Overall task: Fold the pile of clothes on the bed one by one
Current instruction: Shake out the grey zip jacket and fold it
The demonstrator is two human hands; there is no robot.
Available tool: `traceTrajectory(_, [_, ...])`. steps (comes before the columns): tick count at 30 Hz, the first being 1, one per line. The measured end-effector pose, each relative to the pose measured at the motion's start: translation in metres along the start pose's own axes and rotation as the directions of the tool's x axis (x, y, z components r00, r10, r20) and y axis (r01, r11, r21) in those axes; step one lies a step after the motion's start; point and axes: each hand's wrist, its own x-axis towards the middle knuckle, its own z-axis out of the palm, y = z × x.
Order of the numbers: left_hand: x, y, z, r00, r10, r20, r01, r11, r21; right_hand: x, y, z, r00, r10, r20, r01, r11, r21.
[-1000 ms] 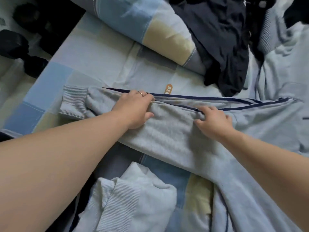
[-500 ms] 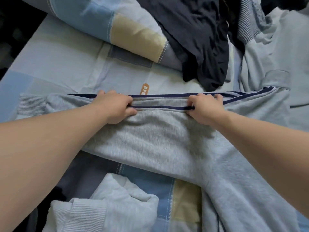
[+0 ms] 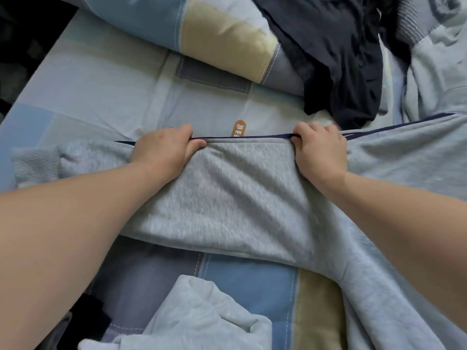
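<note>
1. Patchwork bedding in blue, grey and tan covers the bed (image 3: 96,79) under us. A rolled quilt (image 3: 217,39) lies along the far side, and a dark pile (image 3: 341,59) of unfolded clothes spills over its right end.
2. Across the middle lie what we take to be grey trousers (image 3: 227,198). One leg is stretched flat with its long axis running left to right. Its ribbed cuff (image 3: 35,162) is at the far left and the wider part runs off to the right. A second leg seems to drop away toward the lower right.
3. Our left hand (image 3: 164,150) grips the leg's far edge, fingers curled over it and thumb on the near face.
4. Our right hand (image 3: 321,152) pinches the same edge further right with its fingers curled round it. Its fingertips are blurred.
5. A navy stripe (image 3: 267,135) runs along that edge, drawn straight between the two hands.
6. Both hands sit on the far edge, so the cloth lies between them and our body. The left hand is nearer the cuff and the right is nearer the waist. We judge that a fold along the length would send the cuff end rightward, with the left hand carrying it.
7. A pale blue top (image 3: 202,311) sits bunched close to us, with bare bedding between it and the leg.
</note>
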Motion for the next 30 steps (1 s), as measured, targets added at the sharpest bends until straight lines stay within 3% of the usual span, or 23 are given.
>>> traceTrajectory(4, [-0.004, -0.002, -0.004, 0.999, -0.011, 0.041, 0.013, 0.997, -0.071, 0.003, -0.006, -0.009, 0.994, 0.056, 0.093, -0.056, 0.998, 0.003])
traceTrajectory(7, [-0.02, -0.015, -0.024, 0.999, 0.016, 0.05, -0.018, 0.999, 0.037, -0.008, -0.029, -0.029, 0.982, 0.085, 0.169, -0.088, 0.996, 0.006])
traceTrajectory(10, [-0.045, -0.044, -0.04, 0.999, -0.021, 0.031, 0.016, 0.986, 0.167, -0.043, -0.072, -0.04, 0.988, -0.042, 0.146, 0.029, 0.995, 0.09])
traceTrajectory(16, [-0.065, -0.091, -0.043, 0.986, -0.166, -0.005, 0.164, 0.967, 0.196, -0.093, -0.151, 0.001, 0.892, -0.065, 0.448, -0.003, 0.989, 0.149])
traceTrajectory(18, [-0.06, -0.088, -0.043, 0.98, -0.198, 0.014, 0.188, 0.95, 0.248, -0.088, -0.156, 0.005, 0.877, -0.072, 0.474, -0.017, 0.983, 0.181])
traceTrajectory(20, [-0.059, -0.078, -0.045, 0.974, -0.227, -0.013, 0.221, 0.933, 0.284, -0.081, -0.149, -0.01, 0.834, -0.186, 0.52, 0.033, 0.957, 0.289])
traceTrajectory(22, [-0.06, -0.061, -0.045, 0.977, -0.201, -0.07, 0.212, 0.951, 0.223, -0.079, -0.125, -0.031, 0.794, -0.312, 0.522, 0.105, 0.916, 0.387])
traceTrajectory(23, [-0.062, -0.049, -0.048, 0.983, -0.161, -0.087, 0.173, 0.971, 0.162, -0.08, -0.108, -0.041, 0.808, -0.315, 0.498, 0.111, 0.911, 0.397])
traceTrajectory(26, [-0.062, 0.006, -0.058, 0.994, 0.018, -0.104, -0.019, 1.0, -0.01, -0.086, -0.04, -0.064, 0.93, -0.088, 0.357, -0.016, 0.961, 0.277])
traceTrajectory(30, [-0.044, 0.102, -0.06, 0.984, 0.179, 0.0, -0.178, 0.975, -0.133, -0.079, 0.062, -0.089, 0.933, 0.15, 0.328, -0.188, 0.978, 0.087])
